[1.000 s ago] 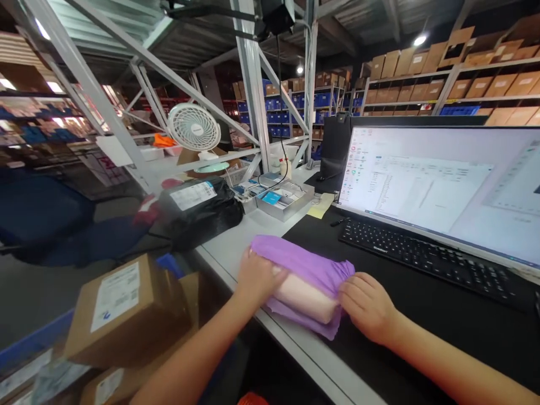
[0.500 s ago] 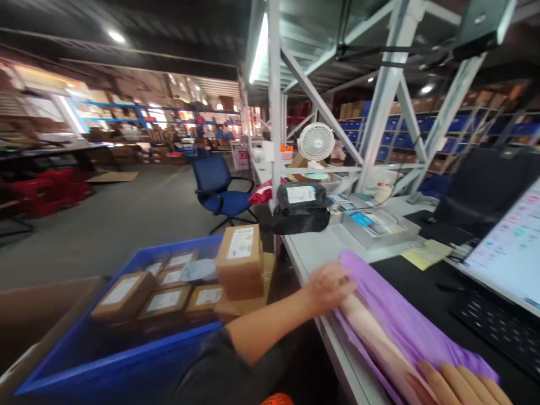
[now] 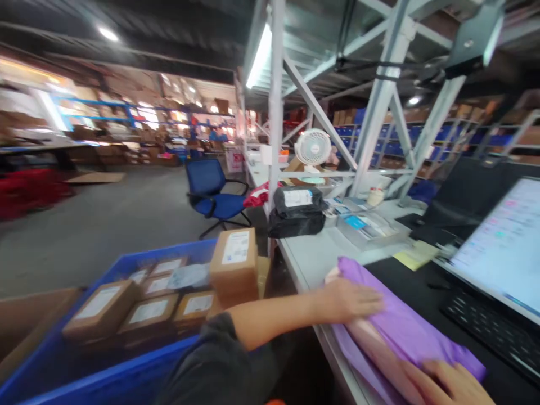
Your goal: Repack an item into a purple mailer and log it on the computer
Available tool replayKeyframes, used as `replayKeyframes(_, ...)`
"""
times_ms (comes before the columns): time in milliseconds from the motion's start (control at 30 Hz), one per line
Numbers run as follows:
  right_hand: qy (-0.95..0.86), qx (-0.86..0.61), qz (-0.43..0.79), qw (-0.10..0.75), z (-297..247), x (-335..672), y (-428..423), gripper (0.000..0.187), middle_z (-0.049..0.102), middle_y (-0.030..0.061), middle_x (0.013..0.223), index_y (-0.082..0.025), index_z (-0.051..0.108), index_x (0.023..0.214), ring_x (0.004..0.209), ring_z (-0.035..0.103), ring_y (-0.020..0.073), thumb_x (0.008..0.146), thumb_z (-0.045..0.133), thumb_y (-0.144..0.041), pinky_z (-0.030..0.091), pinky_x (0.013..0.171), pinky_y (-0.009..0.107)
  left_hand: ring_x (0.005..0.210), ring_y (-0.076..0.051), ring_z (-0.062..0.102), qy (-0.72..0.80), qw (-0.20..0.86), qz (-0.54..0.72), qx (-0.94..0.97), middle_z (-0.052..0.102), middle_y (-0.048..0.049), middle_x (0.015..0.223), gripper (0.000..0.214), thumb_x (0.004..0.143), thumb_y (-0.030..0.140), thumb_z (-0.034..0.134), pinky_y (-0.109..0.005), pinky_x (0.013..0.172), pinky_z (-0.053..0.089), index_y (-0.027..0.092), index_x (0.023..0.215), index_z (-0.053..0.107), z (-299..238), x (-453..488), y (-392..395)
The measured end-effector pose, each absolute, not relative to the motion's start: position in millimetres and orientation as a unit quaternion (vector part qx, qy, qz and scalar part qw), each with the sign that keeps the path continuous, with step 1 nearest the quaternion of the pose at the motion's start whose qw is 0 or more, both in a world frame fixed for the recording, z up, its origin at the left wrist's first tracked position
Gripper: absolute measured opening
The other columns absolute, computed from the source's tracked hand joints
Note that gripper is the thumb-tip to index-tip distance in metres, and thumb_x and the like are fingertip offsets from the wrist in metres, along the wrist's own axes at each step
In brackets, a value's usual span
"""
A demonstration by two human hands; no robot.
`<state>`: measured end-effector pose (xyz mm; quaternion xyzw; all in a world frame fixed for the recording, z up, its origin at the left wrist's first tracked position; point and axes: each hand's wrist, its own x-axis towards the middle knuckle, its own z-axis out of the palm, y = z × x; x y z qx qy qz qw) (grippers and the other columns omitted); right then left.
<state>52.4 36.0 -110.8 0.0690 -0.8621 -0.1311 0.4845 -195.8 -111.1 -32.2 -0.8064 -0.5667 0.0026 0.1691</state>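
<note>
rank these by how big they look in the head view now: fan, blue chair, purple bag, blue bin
Largest to smallest, as they look here:
1. blue bin, cut off by the frame
2. purple bag
3. blue chair
4. fan

You are in what looks like a parcel warehouse: at eight o'clock in your view, a blue crate [image 3: 145, 253] holds labelled cartons [image 3: 233, 273], racked blue bins [image 3: 392, 145] run back at two o'clock, and blue-framed shelving [image 3: 131, 115] stands at ten. A monitor [image 3: 504, 250] at three o'clock and a keyboard [image 3: 485, 332] at four make your counter [image 3: 307, 256] a workstation under a dark roof [image 3: 169, 34].
</note>
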Motion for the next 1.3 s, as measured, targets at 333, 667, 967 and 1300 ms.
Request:
replayKeyframes(333, -0.94, -0.06, -0.164, 0.293, -74, 53, -51, 0.038, 0.062, 0.016, 0.142, -0.021, 0.071, 0.111, 0.13, 0.052, 0.0339, 0.09, 0.061, -0.051, 0.039, 0.111, 0.056, 0.156, -0.029, 0.031, -0.503, 0.041, -0.156, -0.849, 0.042, -0.0009, 0.164, 0.052, 0.098, 0.042, 0.061, -0.053, 0.128, 0.028, 0.042, 0.149, 0.051, -58, -217, -130)
replayKeyframes(667, -0.902, -0.082, -0.187, 0.381, -73, 30, -27, 0.015, 0.072, 0.0098, 0.125, -0.019, 0.069, 0.079, 0.116, 0.065, 0.0252, 0.089, 0.063, -0.01, 0.053, 0.095, 0.042, 0.148, -0.029, 0.045, -0.483, 0.068, -0.201, -0.849, 0.056, -0.0054, 0.153, 0.047, 0.101, 0.042, 0.056, -0.053, 0.121, 0.039, 0.032, 0.147, 0.056, -50, -217, -110)
replayKeyframes(967, -0.897, -0.105, -0.049, 0.426, -58, 25, 27, 0.02, 0.079, 0.0056, 0.11, -0.023, 0.08, 0.091, 0.098, 0.074, 0.0202, 0.094, 0.06, -0.018, 0.059, 0.085, 0.039, 0.122, -0.024, 0.068, -0.515, 0.155, -0.24, -0.808, 0.071, -0.0097, 0.134, 0.034, 0.105, 0.032, 0.046, -0.043, 0.101, 0.056, 0.025, 0.129, 0.069, -47, -209, -79)
replayKeyframes(1300, -0.901, -0.181, 0.021, 0.394, -27, 27, 37, 0.029, 0.079, 0.0053, 0.095, -0.021, 0.079, 0.09, 0.085, 0.072, 0.0174, 0.101, 0.053, -0.03, 0.056, 0.079, 0.032, 0.097, -0.021, 0.076, -0.557, 0.153, -0.294, -0.762, 0.081, -0.0062, 0.105, 0.037, 0.105, 0.027, 0.039, -0.034, 0.085, 0.058, 0.021, 0.105, 0.076, -33, -194, -48)
